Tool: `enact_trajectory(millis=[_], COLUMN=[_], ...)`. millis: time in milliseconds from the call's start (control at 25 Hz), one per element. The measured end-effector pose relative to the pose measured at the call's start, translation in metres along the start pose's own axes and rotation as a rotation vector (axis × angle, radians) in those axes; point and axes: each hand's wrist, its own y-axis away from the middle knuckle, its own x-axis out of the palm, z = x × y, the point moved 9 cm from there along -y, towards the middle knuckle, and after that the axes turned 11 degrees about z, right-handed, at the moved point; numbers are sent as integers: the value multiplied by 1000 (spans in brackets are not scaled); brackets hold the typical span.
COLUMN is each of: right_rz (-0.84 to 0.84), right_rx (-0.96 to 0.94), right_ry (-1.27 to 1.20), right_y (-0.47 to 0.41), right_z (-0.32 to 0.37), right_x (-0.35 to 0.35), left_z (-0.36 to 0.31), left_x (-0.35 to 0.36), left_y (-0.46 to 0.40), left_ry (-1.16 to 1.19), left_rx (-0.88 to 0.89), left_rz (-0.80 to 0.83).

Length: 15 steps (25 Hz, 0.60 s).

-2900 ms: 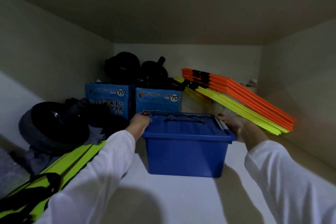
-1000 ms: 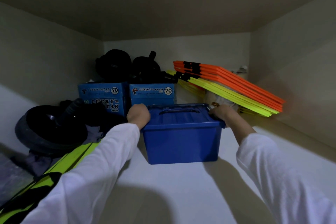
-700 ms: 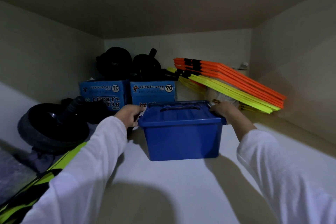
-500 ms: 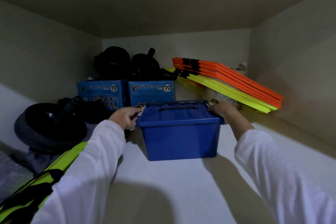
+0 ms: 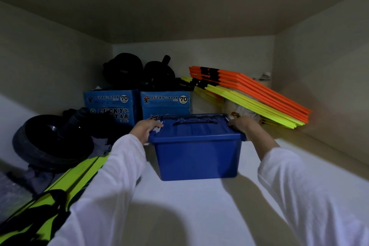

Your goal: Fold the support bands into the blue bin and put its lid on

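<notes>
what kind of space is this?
Likely a storage cupboard shelf for sports gear: closed in by walls and a low ceiling, with stacked orange and yellow bars, Lucky Star paper boxes and black wheel-like gear behind the blue bin.

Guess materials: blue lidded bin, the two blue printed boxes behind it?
Blue lidded bin: looks like moulded plastic, smooth with slight sheen, ribbed lid, moulded handle. Two blue printed boxes: probably cardboard, matte, with printed branding and sharp folded edges.

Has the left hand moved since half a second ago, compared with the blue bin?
Yes. The left hand has come back onto the left lid edge of the blue bin; earlier it was just off it.
</notes>
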Motion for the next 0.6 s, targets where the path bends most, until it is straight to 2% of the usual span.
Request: enact_trajectory(millis=[160,440,520,600], right_rz=[14,-7,-59,-118], right_rx=[6,-47,-114,-202], right_ry=[-41,-19,51,25], right_y=[-1,15,35,70], right_z=[0,2,9,15], right_x=[1,-2,-8,-19], left_z=[2,3,-6,-24], left_x=[-4,-2,-17,-23], left_y=[-9,16,32,76], left_ry=[-23,96,16,-227], left_rx=[20,91,164,310], left_rz=[-40,-83,-268,-519])
